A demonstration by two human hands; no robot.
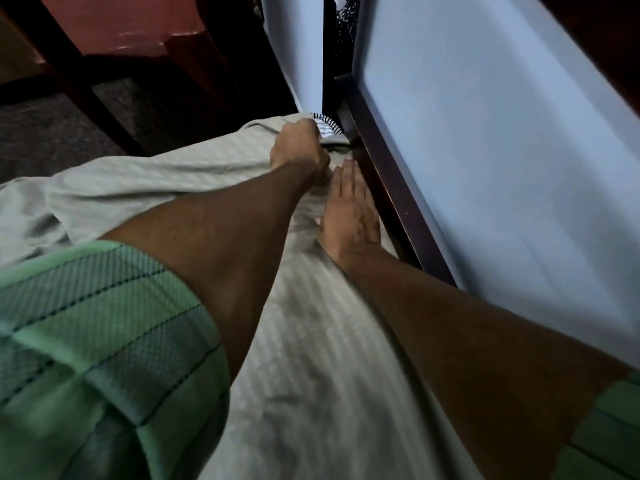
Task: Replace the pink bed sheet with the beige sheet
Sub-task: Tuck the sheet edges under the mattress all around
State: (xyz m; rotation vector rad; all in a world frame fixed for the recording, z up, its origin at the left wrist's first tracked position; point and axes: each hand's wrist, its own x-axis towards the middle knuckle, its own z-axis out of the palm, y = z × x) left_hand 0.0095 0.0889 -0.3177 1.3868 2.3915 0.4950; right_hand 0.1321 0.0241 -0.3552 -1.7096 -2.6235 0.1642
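1. The pale beige, faintly striped cotton sheet (pixel 311 341) is lying spread over the bed and reaching up to the far corner; no pink sheet is showing anywhere in view, so the swap looks well along.
2. The left hand (pixel 299 147) is closing around a bunched fold of the beige sheet at the corner, gripping it tight, probably to pull the cloth over the black-and-white striped mattress corner (pixel 325 128) that is peeking out just beyond the knuckles.
3. The right hand (pixel 349 209) is lying flat, fingers straight and together, holding nothing; it is pressing the sheet's edge down right beside the dark wooden bed rail (pixel 391 202), likely pinning the cloth so it does not slide while the corner is being drawn.
4. The rail is running close along the pale blue wall (pixel 485 150), leaving a narrow gap, which would explain the flat palm working there.
5. The corner tuck appears unfinished.
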